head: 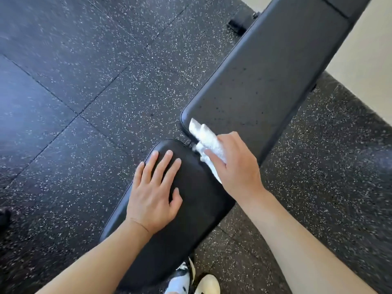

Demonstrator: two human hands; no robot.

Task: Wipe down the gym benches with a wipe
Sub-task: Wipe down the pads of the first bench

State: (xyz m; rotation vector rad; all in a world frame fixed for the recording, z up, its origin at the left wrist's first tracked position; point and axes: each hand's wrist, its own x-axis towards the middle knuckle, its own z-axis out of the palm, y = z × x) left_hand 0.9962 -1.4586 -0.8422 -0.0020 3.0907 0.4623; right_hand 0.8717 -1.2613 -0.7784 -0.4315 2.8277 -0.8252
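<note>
A: Black padded vinyl, head view only. Long black padded backrest pad point(267, 79) runs up and right, short black rounded seat pad point(180, 209) sits nearer the camera, a narrow gap between them. Both are one gym bench on the dark speckled rubber floor point(74, 92).

B: Wipe?

A: Crumpled white wipe point(206, 141) lies across that gap, on the near end of the backrest pad and spilling onto the seat pad's edge. Right hand point(235, 164) is on top of it, grip closed round the wipe, thumb over the cloth. Left hand point(154, 189) lies flat on the seat pad, fingers spread, holding nothing, looks like bracing.

B: Step?

A: My read: wiping the near end of the backrest at the hinge gap. How much of either pad is done I can't tell; no clear wet track. Next move likely calls for dragging the wipe along the backrest or back over the seat, and the left hand would have to lift off for the seat to get full cover.

B: Writing, brands?

A: None readable on pads or wipe. White-and-black shoes point(191, 281) at bottom edge, no logo legible.
</note>
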